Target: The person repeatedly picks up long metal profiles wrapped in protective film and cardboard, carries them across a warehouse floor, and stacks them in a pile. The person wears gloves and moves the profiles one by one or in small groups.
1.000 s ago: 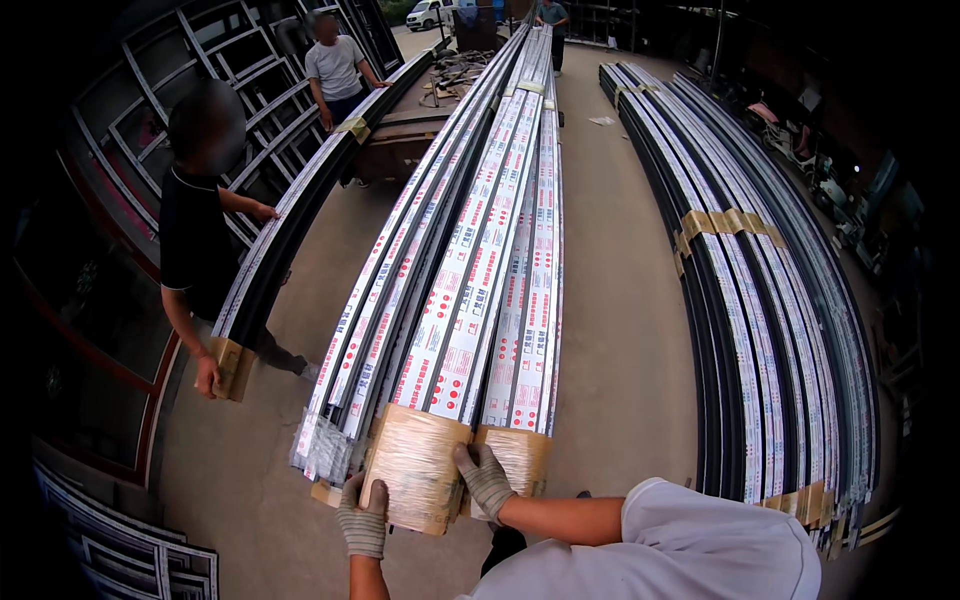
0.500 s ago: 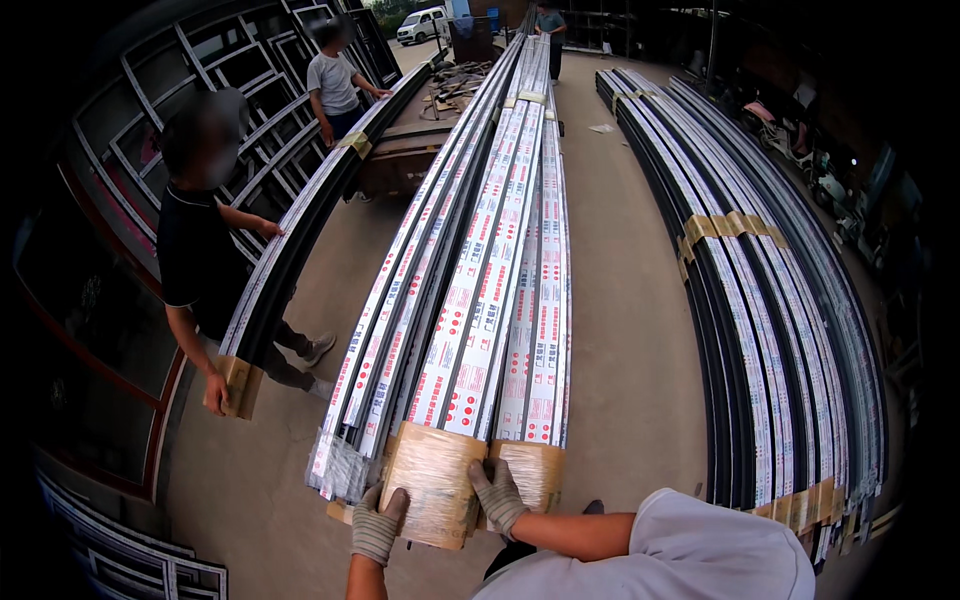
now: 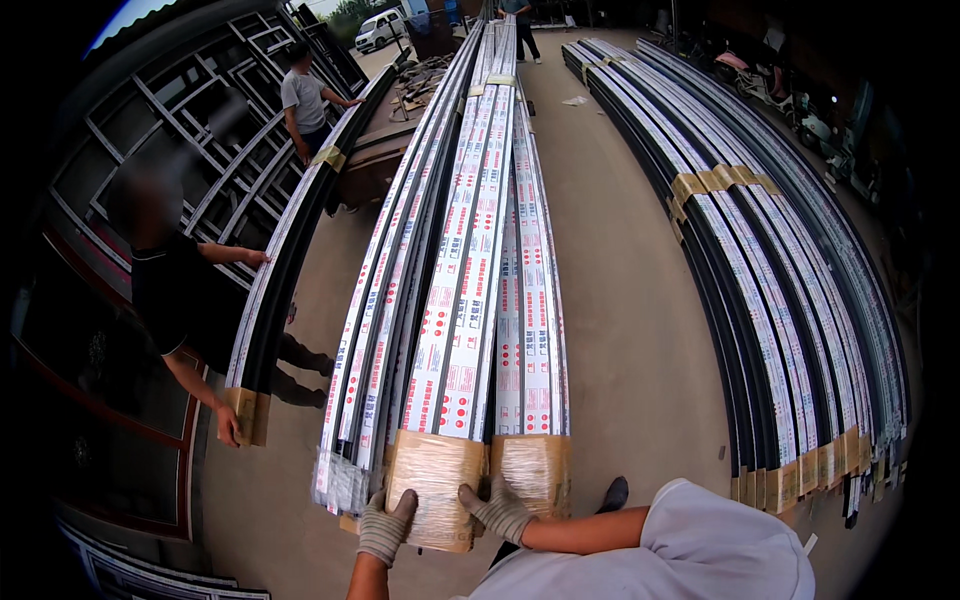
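Note:
Both my hands wear grey knitted gloves. My left hand (image 3: 386, 526) grips the near left corner of a long bundle of printed, film-covered profiles (image 3: 452, 350), thumb on top. My right hand (image 3: 497, 509) clasps the same bundle's right corner, its thumb on the brown wrapping (image 3: 434, 480); its fingers are partly hidden. Close on the right lies a second wrapped bundle (image 3: 532, 470), reaching back beside the first. To the left are more profiles, their end in clear film (image 3: 340, 480).
On the left, a co-worker (image 3: 185, 290) holds another bundle (image 3: 290, 240) by its taped end; a second person (image 3: 302, 100) touches it farther back. Another person (image 3: 520, 30) stands at the far end. A wide stack of profiles (image 3: 770, 330) lies right. Window-like frames (image 3: 180, 110) lean left.
My view has shifted, so the far ends sit higher. The gap between the held bundle and its right neighbour looks wider. My right thumb lies farther onto the wrapping. The co-worker's bundle end appears lower.

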Demonstrator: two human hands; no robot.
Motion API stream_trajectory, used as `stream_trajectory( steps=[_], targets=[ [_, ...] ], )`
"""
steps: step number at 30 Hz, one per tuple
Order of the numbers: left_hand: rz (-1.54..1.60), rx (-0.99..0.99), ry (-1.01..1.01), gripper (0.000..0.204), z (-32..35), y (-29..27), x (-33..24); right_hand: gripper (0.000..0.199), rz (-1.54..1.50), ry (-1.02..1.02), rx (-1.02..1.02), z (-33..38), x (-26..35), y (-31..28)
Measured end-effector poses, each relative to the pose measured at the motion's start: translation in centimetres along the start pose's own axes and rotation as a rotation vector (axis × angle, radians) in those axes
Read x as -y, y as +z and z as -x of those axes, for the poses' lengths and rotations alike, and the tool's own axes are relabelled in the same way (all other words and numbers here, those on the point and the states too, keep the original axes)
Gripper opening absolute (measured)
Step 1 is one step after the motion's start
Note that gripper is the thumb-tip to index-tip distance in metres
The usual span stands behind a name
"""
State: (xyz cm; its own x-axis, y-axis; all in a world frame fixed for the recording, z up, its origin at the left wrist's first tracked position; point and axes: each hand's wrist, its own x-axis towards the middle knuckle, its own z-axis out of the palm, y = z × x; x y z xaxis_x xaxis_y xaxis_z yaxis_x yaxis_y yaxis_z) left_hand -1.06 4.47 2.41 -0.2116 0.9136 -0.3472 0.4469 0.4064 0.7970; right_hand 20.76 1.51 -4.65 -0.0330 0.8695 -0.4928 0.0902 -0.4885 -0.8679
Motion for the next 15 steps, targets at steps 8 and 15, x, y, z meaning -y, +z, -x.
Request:
stream_trajectory(
  steps=[8,15],
  targets=[
    [0.135,0.086,-0.09,0.067,-0.8,0.2,0.9,0.096,0.018,0.099,0.021,0.4,1.4,-1.2],
    [0.264,0.185,-0.13,0.068,-1.5,-0.3,1.0,0.1,-0.016,0.104,0.032,0.4,2.4,-0.7]
  ],
)
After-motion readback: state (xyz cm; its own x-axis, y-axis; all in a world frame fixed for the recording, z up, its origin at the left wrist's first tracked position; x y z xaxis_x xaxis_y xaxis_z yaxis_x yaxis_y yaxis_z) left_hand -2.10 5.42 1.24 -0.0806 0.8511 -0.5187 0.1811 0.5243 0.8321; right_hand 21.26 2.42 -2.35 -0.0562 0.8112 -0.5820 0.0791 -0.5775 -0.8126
